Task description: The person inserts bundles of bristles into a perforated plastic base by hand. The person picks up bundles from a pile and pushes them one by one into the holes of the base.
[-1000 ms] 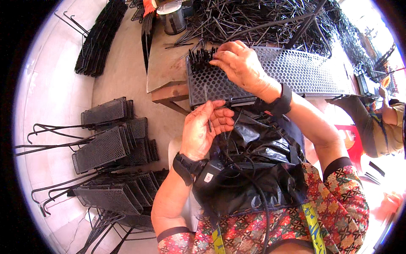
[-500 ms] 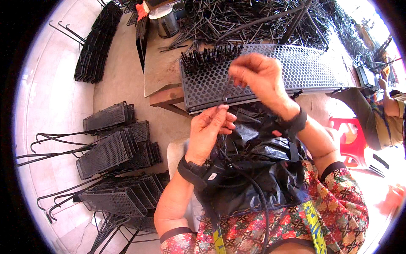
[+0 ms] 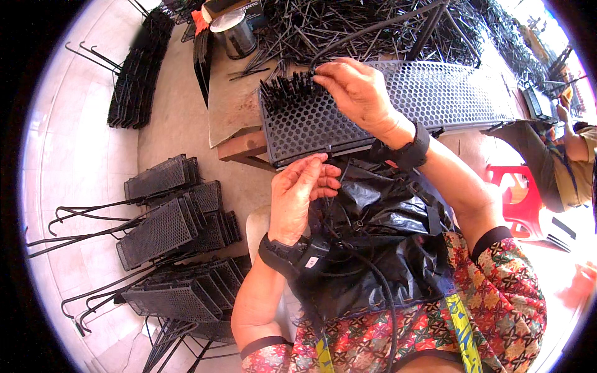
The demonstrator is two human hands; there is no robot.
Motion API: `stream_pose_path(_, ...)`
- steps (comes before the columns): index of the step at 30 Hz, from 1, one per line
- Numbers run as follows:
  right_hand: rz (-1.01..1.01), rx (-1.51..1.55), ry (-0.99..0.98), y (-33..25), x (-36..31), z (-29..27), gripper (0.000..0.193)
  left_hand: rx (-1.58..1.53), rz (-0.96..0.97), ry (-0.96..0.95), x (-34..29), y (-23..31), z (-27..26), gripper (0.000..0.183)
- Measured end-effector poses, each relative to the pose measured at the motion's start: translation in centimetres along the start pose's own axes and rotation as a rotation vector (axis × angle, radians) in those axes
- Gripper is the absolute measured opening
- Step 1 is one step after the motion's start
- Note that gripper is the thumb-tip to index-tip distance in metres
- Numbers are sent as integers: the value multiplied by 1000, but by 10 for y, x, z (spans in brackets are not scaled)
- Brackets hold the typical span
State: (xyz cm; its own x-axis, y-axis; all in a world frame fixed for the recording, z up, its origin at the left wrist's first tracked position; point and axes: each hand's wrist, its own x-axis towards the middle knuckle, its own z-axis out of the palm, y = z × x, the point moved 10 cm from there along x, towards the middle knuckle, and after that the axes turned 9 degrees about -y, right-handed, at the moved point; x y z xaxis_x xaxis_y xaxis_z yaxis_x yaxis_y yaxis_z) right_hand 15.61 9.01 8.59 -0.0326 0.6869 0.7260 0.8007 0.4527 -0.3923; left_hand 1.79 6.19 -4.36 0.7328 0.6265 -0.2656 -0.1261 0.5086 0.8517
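Observation:
A long black perforated metal panel [image 3: 398, 99] lies across the bench in front of me. Thin black strips [image 3: 289, 90] stand in a dense cluster in the holes at its left end. My right hand [image 3: 357, 93] reaches over the panel, thumb and fingertips pinched at the right edge of that cluster, on one of the strips as far as I can see. Just below the panel's near edge, my left hand [image 3: 305, 186] pinches a small thin dark piece between thumb and forefinger, its tip pointing up. The other left fingers are curled; most of the piece is hidden.
Loose black strips [image 3: 360, 31] are heaped behind the panel, beside a metal can [image 3: 235, 34]. Stacks of perforated black baskets with long hooks [image 3: 165, 224] stand on the floor at left. A black plastic sheet [image 3: 385, 248] covers my lap. At right are a red stool [image 3: 519, 199] and another person [image 3: 569, 155].
My right hand has moved up and left, away from my left hand, to the standing strips. My left hand keeps its pinch near the panel's edge. The view has shifted slightly.

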Motion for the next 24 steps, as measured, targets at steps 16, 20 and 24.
stream_pose_path(16, 26, 21, -628, -25, -70, -13, 29, 224, 298, 171, -7, 95, -13, 22)
stream_pose_path(20, 106, 83, -571, -6, -104, -54, 22, 715, 423, 209, 38, 183, 4, 21)
stream_pose_path(24, 252, 113, -600, 14, -133, -76, 21, 1288, 542, 51, 115, 222, 22, 28)
